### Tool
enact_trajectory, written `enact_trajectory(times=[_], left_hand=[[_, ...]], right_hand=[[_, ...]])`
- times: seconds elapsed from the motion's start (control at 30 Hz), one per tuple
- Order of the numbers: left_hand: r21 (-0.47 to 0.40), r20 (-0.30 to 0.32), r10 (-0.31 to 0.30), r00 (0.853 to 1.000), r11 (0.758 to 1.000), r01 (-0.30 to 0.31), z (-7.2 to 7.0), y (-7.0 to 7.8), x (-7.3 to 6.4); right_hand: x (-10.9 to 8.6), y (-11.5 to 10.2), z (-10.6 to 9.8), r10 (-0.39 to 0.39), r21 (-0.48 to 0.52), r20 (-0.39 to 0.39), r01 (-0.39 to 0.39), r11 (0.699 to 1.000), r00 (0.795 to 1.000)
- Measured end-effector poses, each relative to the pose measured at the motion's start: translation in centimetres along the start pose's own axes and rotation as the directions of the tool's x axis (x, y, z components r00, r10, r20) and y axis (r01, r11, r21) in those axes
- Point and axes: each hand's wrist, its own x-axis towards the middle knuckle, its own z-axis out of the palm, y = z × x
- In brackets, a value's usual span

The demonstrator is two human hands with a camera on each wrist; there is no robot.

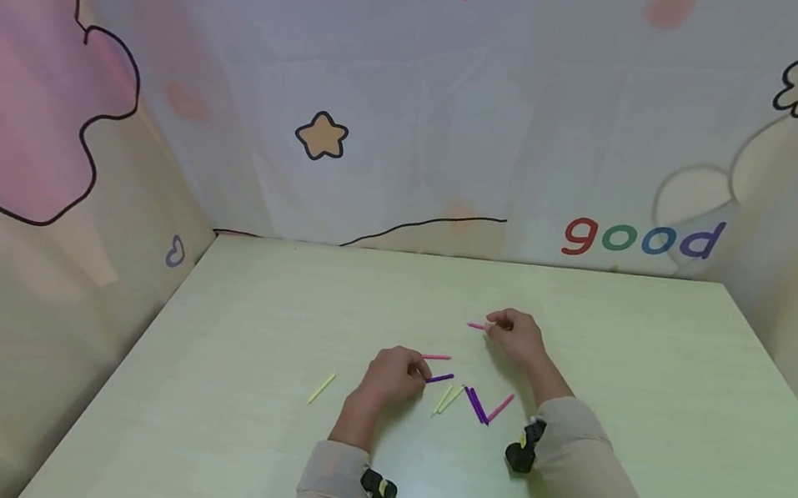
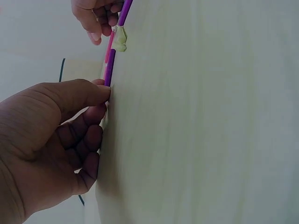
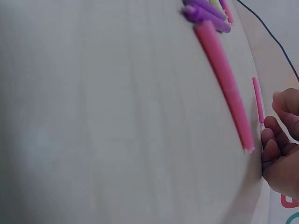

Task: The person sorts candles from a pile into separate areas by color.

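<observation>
We see the left hand (image 1: 395,376) pinching a purple stick (image 1: 440,378) by one end, thumb against finger, low over the table (image 1: 248,305). The right hand (image 1: 518,338) has its fingers bent at the end of a far pink stick (image 1: 475,326); whether it grips or only touches it, we cannot tell. A near pink stick (image 1: 436,357) lies just beyond the left fingers, so a careless roll of the knuckles could nudge it. The yellow pair (image 1: 451,400), purple pair (image 1: 480,406) and slanting pink stick (image 1: 501,407) sit between our forearms, where a dragging sleeve might scatter them. We have the backdrop (image 1: 407,73) behind the far edge, and broad room sideways, past the lone yellow stick (image 1: 322,389) at left
</observation>
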Motion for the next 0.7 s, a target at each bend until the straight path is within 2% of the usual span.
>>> enact_trajectory(times=[0.43, 0.7], left_hand=[[0.028, 0.036, -0.039, 0.999, 0.999, 0.038, 0.2, 0.1, 0.0], [0.025, 0.041, -0.007, 0.999, 1.0, 0.006, -0.4, 0.2, -0.1]], right_hand=[[-0.8, 0.7, -0.2, -0.012, 0.009, -0.027, 0.012, 1.0, 1.0], [-1.0, 0.6, -1.0, -0.03, 0.0, 0.0, 0.03, 1.0, 1.0]])
